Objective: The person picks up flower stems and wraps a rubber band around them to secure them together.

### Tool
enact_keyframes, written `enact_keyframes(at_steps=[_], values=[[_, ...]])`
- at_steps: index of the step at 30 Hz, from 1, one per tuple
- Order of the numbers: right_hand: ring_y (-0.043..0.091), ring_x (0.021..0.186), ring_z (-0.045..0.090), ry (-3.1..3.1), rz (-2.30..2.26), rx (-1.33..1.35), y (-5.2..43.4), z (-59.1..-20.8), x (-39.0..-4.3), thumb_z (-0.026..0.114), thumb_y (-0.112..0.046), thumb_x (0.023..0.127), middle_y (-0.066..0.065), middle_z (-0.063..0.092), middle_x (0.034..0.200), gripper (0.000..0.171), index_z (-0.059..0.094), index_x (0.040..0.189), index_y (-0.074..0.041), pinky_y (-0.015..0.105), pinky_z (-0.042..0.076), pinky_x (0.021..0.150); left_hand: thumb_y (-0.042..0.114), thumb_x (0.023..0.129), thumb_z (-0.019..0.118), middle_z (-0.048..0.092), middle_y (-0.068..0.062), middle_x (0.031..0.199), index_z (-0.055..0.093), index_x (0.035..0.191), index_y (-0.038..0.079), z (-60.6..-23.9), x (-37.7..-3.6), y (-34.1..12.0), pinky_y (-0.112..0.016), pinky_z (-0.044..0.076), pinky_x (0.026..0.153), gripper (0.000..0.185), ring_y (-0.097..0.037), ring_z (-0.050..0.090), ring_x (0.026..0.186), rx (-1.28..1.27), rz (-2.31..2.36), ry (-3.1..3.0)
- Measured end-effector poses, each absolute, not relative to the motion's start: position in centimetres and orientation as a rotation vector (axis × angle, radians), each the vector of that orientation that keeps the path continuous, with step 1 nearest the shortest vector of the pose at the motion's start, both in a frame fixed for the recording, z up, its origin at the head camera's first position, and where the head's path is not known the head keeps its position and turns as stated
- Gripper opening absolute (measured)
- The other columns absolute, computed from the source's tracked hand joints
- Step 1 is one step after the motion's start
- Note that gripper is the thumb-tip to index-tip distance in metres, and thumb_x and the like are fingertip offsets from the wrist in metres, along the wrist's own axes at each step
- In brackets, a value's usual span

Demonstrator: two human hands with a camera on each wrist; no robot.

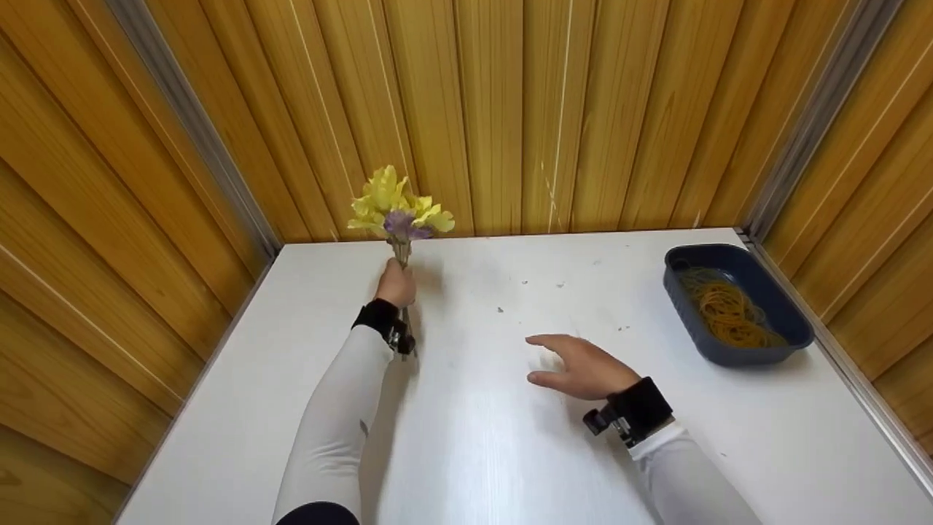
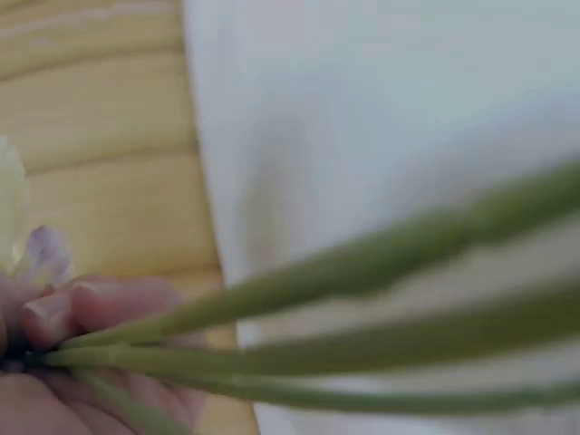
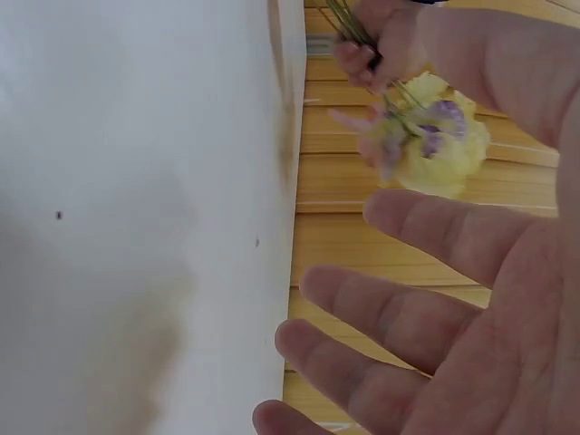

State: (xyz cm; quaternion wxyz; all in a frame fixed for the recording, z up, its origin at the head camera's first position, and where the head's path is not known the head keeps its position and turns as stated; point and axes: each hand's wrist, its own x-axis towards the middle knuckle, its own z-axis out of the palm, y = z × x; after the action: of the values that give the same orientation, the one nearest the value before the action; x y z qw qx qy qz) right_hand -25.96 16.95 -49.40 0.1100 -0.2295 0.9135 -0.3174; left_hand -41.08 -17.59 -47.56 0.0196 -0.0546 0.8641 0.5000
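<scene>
Bouquet stems part hidden, blooms blurred
Below the blooms of the bouquet, the left hand covers a stretch of the stems, which blur and leave the left wrist view's right edge. In the right wrist view the blooms smear, and the bottom edge cuts the right hand. Right of the bouquet, specks are too small to identify; farther right, tangled bands hide one another.

- I see a white table, its glossy top brightest toward the near edge.
- I make out small dark marks scattered toward its far edge.
- I have a dark blue tray by the far right corner.
</scene>
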Motion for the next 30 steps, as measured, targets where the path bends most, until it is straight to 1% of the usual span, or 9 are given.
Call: enact_keyframes(at_steps=[2,5,10,16,20,23,25,27,30], values=[[0.03,0.149,0.049,2.677,-0.959,-0.711,17.0,-48.5,-26.4,0.065,-0.056,0.099,0.006,0.054,0.157,0.069,0.049,0.155,-0.021,0.055,0.041,0.12,0.016,0.113,0.031,0.049,-0.01,0.097,0.039,0.124,0.001,-46.4,-40.3,-16.0,-0.031,0.046,0.064,0.02,-0.02,0.05,0.075,-0.14,1.821,2.552],[0.03,0.143,0.054,2.666,-1.015,-0.786,16.8,-47.0,-27.1,0.063,-0.053,0.102,0.007,0.06,0.151,0.062,0.05,0.153,-0.02,0.057,0.045,0.116,0.016,0.114,0.031,0.038,-0.002,0.088,0.036,0.108,0.009,-44.9,-39.0,-13.7,-0.024,0.038,0.057,0.011,-0.012,0.038,0.065,-0.09,2.176,2.272],[0.027,0.131,0.064,2.654,-1.086,-0.852,15.9,-45.1,-28.3,0.058,-0.047,0.106,0.007,0.069,0.137,0.05,0.054,0.147,-0.018,0.056,0.05,0.11,0.016,0.115,0.031,0.032,0.0,0.084,0.031,0.101,0.015,-43.2,-36.9,-9.8,-0.024,0.034,0.059,0.014,-0.01,0.031,0.063,0.009,2.513,1.863],[0.023,0.121,0.069,2.648,-1.094,-0.874,14.3,-44.2,-29.3,0.054,-0.045,0.108,0.007,0.074,0.125,0.048,0.056,0.144,-0.013,0.051,0.054,0.105,0.014,0.115,0.031,0.033,0.002,0.081,0.032,0.097,0.015,-42.6,-34.5,-5.6,-0.024,0.034,0.06,0.018,-0.009,0.031,0.062,0.12,2.712,1.618],[0.017,0.097,0.072,2.621,-1.104,-0.903,13.5,-44.6,-29.7,0.055,-0.038,0.109,0.006,0.078,0.107,0.038,0.061,0.134,-0.011,0.041,0.058,0.089,0.014,0.115,0.03,0.032,0.002,0.082,0.031,0.096,0.016,-42.8,-33.4,-3.9,-0.024,0.033,0.062,0.019,-0.01,0.03,0.064,0.154,2.769,1.56],[0.012,0.079,0.068,2.581,-1.132,-0.923,13.2,-44.8,-29.7,0.054,-0.03,0.109,0.007,0.077,0.092,0.025,0.064,0.119,-0.009,0.032,0.055,0.073,0.015,0.115,0.03,0.032,0.003,0.082,0.031,0.095,0.016,-42.9,-32.9,-3.2,-0.025,0.032,0.063,0.02,-0.011,0.03,0.065,0.166,2.789,1.532],[0.012,0.073,0.066,2.568,-1.149,-0.925,13.1,-44.9,-29.6,0.052,-0.026,0.11,0.007,0.076,0.085,0.02,0.064,0.109,-0.009,0.027,0.051,0.065,0.015,0.115,0.031,0.032,0.003,0.082,0.031,0.095,0.016,-43.0,-32.7,-3.0,-0.025,0.032,0.063,0.021,-0.011,0.03,0.066,0.176,2.793,1.513],[0.012,0.07,0.064,2.568,-1.157,-0.915,13.0,-44.8,-29.6,0.049,-0.023,0.111,0.006,0.075,0.08,0.02,0.063,0.103,-0.01,0.026,0.048,0.061,0.015,0.115,0.032,0.033,0.003,0.08,0.032,0.093,0.016,-42.9,-32.6,-2.9,-0.025,0.032,0.064,0.022,-0.011,0.03,0.065,0.18,2.798,1.481],[0.012,0.066,0.061,2.577,-1.15,-0.894,13.1,-44.6,-29.5,0.043,-0.022,0.113,0.004,0.071,0.075,0.024,0.061,0.1,-0.011,0.025,0.045,0.061,0.015,0.115,0.032,0.035,0.003,0.08,0.033,0.093,0.016,-42.6,-32.4,-3.0,-0.026,0.033,0.064,0.022,-0.011,0.033,0.065,0.179,2.796,1.43]])
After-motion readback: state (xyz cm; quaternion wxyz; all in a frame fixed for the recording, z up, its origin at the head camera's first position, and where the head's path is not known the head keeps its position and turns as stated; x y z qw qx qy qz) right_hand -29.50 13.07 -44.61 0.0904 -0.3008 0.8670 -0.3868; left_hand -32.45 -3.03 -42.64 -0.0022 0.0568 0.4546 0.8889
